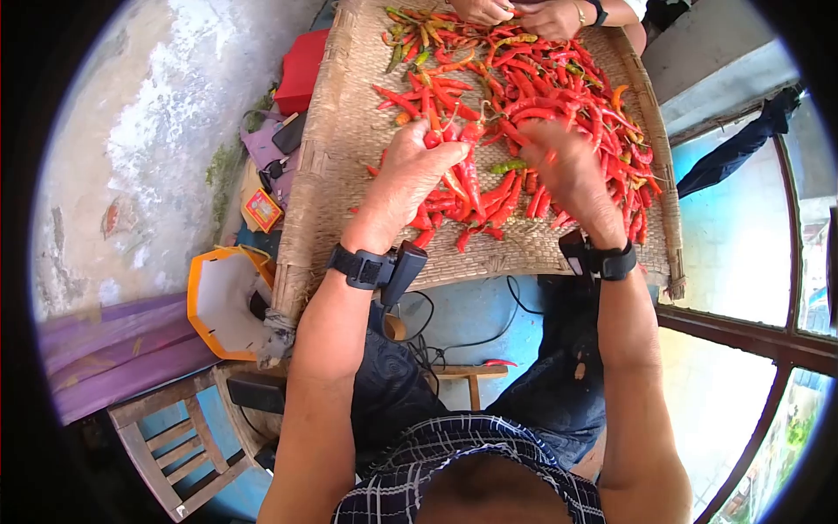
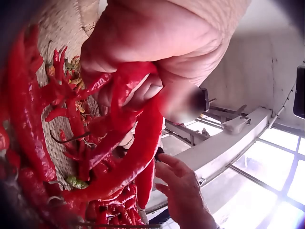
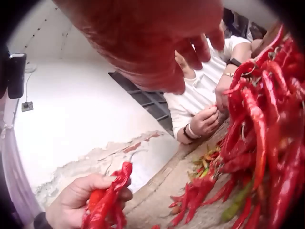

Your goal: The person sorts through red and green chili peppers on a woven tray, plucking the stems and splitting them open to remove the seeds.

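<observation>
Several red peppers are gripped in a bunch by the left hand, its thumb and fingers curled round them, over the near left part of the woven tray. The right hand is above the pepper pile, blurred in the head view. From the right wrist view, the right hand has its fingers extended loosely with nothing between them. A green pepper lies between the two hands.
Another person's hands work at the tray's far edge. Left of the tray are a red box, a phone and an orange-rimmed container. A wooden chair stands at the lower left; windows are at right.
</observation>
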The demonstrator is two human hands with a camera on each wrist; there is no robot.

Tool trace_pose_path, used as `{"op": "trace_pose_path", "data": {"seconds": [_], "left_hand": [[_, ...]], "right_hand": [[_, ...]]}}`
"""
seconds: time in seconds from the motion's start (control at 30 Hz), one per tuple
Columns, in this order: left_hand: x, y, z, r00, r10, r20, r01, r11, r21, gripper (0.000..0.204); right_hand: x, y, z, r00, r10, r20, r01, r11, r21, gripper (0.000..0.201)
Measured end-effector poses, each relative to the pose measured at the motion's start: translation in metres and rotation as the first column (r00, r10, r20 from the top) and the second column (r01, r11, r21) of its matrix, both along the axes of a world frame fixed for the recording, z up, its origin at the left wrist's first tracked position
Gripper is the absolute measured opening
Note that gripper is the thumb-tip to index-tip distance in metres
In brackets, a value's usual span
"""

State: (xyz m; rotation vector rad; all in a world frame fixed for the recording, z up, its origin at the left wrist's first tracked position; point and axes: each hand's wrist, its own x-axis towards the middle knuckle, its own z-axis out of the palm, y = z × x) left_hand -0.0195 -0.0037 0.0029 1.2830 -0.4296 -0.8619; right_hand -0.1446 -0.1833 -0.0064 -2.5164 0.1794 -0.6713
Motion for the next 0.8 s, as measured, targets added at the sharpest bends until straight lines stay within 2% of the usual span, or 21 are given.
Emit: {"op": "trace_pose_path", "data": {"seconds": [0.03, 0.07, 0.13, 0.27, 0.33, 0.4, 0.47, 0.5, 0.57, 0.6, 0.63, 0.67, 0.7, 0.73, 0.77, 0.8], "left_hand": [[-0.002, -0.001, 0.001, 1.0, 0.009, -0.012, -0.009, 1.0, -0.029, 0.024], [-0.003, -0.001, 0.001, 1.0, 0.019, -0.024, -0.02, 0.998, -0.058, 0.024], [0.0, 0.002, -0.002, 1.0, 0.014, 0.016, -0.013, 0.999, -0.043, 0.024], [0.001, 0.001, -0.007, 0.999, 0.048, -0.001, -0.048, 0.995, -0.084, 0.023], [0.005, 0.003, -0.007, 0.995, 0.039, 0.09, -0.034, 0.998, -0.06, 0.022], [0.005, 0.004, -0.001, 0.995, 0.075, 0.071, -0.067, 0.992, -0.11, 0.021], [0.006, 0.007, 0.008, 0.977, 0.2, 0.081, -0.192, 0.977, -0.096, 0.02], [0.009, 0.007, 0.004, 0.975, 0.215, 0.062, -0.205, 0.969, -0.138, 0.019], [0.014, 0.003, -0.008, 0.973, 0.224, 0.052, -0.212, 0.961, -0.179, 0.02], [0.014, 0.002, -0.005, 0.971, 0.234, 0.04, -0.221, 0.951, -0.215, 0.02], [0.013, 0.006, -0.003, 0.976, 0.205, 0.076, -0.193, 0.97, -0.145, 0.02], [0.011, 0.007, 0.0, 0.975, 0.207, 0.075, -0.195, 0.97, -0.145, 0.02], [0.008, 0.007, 0.004, 0.977, 0.2, 0.066, -0.191, 0.974, -0.122, 0.02], [0.007, 0.007, 0.006, 0.98, 0.192, 0.058, -0.185, 0.978, -0.101, 0.02], [0.006, 0.006, 0.004, 0.981, 0.187, 0.057, -0.181, 0.978, -0.104, 0.02], [0.006, 0.005, 0.001, 0.985, 0.169, 0.046, -0.162, 0.978, -0.128, 0.02]], "right_hand": [[0.0, 0.009, -0.009, 0.973, 0.211, -0.096, -0.207, 0.977, 0.055, 0.024], [-0.001, 0.021, -0.017, 0.95, 0.246, -0.193, -0.247, 0.969, 0.02, 0.017], [-0.002, 0.036, -0.026, 0.901, 0.213, -0.378, -0.291, 0.943, -0.162, 0.008], [0.005, 0.039, -0.032, 0.914, 0.221, -0.341, -0.295, 0.938, -0.183, 0.003], [0.01, 0.036, -0.028, 0.923, 0.21, -0.323, -0.268, 0.952, -0.146, 0.006], [0.011, 0.028, -0.022, 0.944, 0.23, -0.237, -0.25, 0.967, -0.058, 0.013], [0.01, 0.031, -0.001, 0.916, 0.082, -0.394, -0.063, 0.996, 0.06, 0.009], [0.01, 0.03, 0.0, 0.915, 0.082, -0.394, -0.064, 0.996, 0.059, 0.009], [0.008, 0.02, 0.001, 0.941, 0.169, -0.294, -0.082, 0.955, 0.286, 0.009], [0.007, 0.015, 0.004, 0.94, 0.167, -0.297, -0.081, 0.956, 0.282, 0.009], [0.008, 0.009, 0.008, 0.968, 0.107, -0.228, 0.02, 0.87, 0.493, 0.011], [0.009, 0.002, 0.01, 0.984, 0.03, -0.173, 0.098, 0.724, 0.683, 0.013], [0.013, -0.005, 0.01, 0.996, -0.081, 0.042, 0.006, 0.522, 0.853, 0.015], [0.016, -0.01, 0.011, 0.945, -0.242, 0.219, -0.141, 0.304, 0.942, 0.017], [0.013, -0.015, 0.012, 0.905, -0.4, 0.145, -0.057, 0.225, 0.973, 0.023], [0.013, -0.012, 0.01, 0.901, -0.407, 0.147, -0.055, 0.231, 0.971, 0.023]]}}
